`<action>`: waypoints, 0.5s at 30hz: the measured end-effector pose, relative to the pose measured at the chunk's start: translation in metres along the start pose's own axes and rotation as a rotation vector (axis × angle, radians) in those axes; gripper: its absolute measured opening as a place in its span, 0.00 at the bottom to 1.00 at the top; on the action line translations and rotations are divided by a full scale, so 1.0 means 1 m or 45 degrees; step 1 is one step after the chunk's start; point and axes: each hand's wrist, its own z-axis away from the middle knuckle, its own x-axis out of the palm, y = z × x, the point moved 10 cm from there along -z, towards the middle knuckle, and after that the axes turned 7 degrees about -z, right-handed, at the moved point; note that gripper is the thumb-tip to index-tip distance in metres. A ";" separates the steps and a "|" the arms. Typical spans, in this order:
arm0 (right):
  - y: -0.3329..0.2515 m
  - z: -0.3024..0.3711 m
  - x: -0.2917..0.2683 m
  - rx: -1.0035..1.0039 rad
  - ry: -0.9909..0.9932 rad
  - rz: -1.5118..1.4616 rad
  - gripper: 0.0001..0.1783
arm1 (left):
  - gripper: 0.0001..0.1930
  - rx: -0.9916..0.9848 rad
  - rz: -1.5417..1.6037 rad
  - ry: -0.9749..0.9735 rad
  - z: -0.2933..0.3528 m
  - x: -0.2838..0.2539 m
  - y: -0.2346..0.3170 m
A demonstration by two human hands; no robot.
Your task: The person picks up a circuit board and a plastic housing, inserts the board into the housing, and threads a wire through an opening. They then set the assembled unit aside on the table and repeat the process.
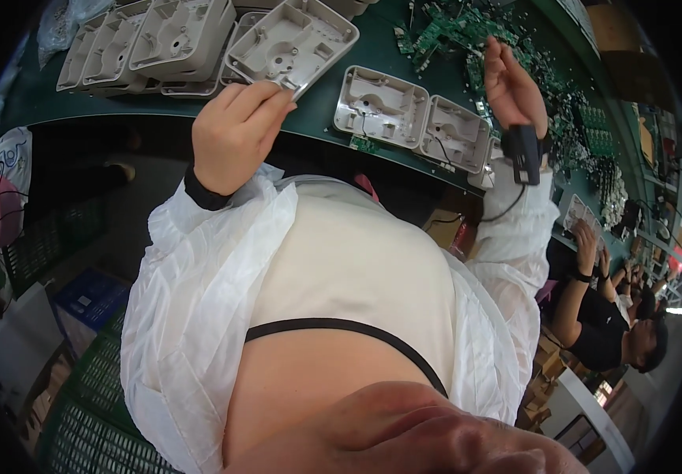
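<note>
My left hand (238, 136) grips the near edge of a white plastic housing (292, 46) between thumb and fingers. The housing is tilted, its open side with ribs and screw posts facing up. To the right, my right hand (513, 88) is raised beside a heap of small green circuit boards (455, 30). Its fingers are drawn together; whatever they hold, if anything, is too small to make out. Between my hands, two more open housings, a left one (380, 118) and a right one (453, 134), lie along the table edge with dark wires inside. A small green board (364, 144) hangs at the left one's near side.
Stacked white housings (179, 39) stand at the far left of the green table (151, 105). Panels of green boards (596, 130) lie farther right. Other people (593, 324) work along the table at the right. Green plastic crates (92, 415) are at the lower left.
</note>
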 end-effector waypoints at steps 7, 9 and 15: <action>0.036 0.079 0.048 -0.458 -0.409 -0.280 0.10 | 0.11 -0.022 0.060 -0.020 -0.001 0.007 -0.001; 0.046 0.091 0.056 -0.706 -0.167 0.391 0.12 | 0.10 -0.008 0.093 -0.022 -0.002 0.008 0.004; 0.089 0.120 0.079 -0.906 0.025 1.519 0.09 | 0.09 -0.034 0.065 -0.030 -0.002 0.019 0.003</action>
